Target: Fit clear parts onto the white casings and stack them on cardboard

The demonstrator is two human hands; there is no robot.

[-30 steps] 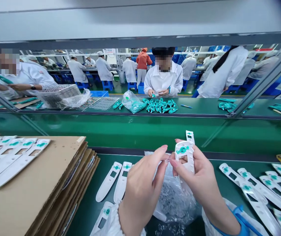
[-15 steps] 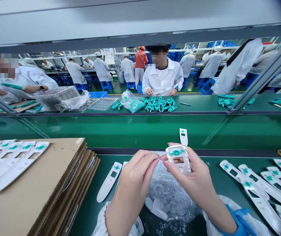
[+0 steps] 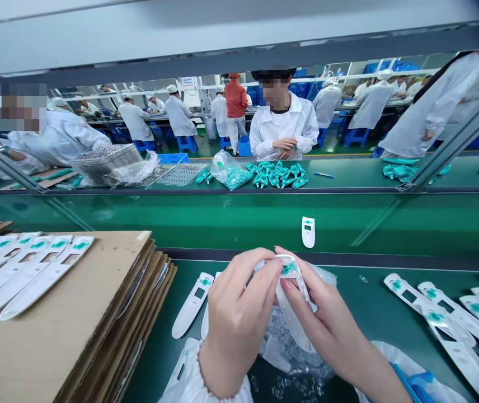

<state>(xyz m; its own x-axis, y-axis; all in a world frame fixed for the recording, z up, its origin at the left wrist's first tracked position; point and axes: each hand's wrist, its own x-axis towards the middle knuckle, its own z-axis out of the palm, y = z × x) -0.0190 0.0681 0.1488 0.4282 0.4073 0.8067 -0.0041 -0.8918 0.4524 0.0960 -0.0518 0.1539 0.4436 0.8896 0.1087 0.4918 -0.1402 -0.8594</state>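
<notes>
My right hand (image 3: 321, 322) grips a long white plastic shell with a teal button (image 3: 292, 285), its head end tilted up and to the left. My left hand (image 3: 239, 313) pinches at the top of the same shell, fingers pressed against its window area; what is between the fingertips is too small to make out. Both hands hover over a clear plastic bag of small clear parts (image 3: 294, 352) on the green bench.
A stack of cardboard sheets (image 3: 75, 319) at left carries a row of white shells (image 3: 33, 274). More shells lie at right (image 3: 445, 313) and beside my left hand (image 3: 191, 305). A small white piece (image 3: 308, 231) rides the green conveyor. Workers in white coats stand beyond.
The shell has tipped from facing me to angled left and lower. My left hand closed in on its top. The small white piece on the belt moved slightly left.
</notes>
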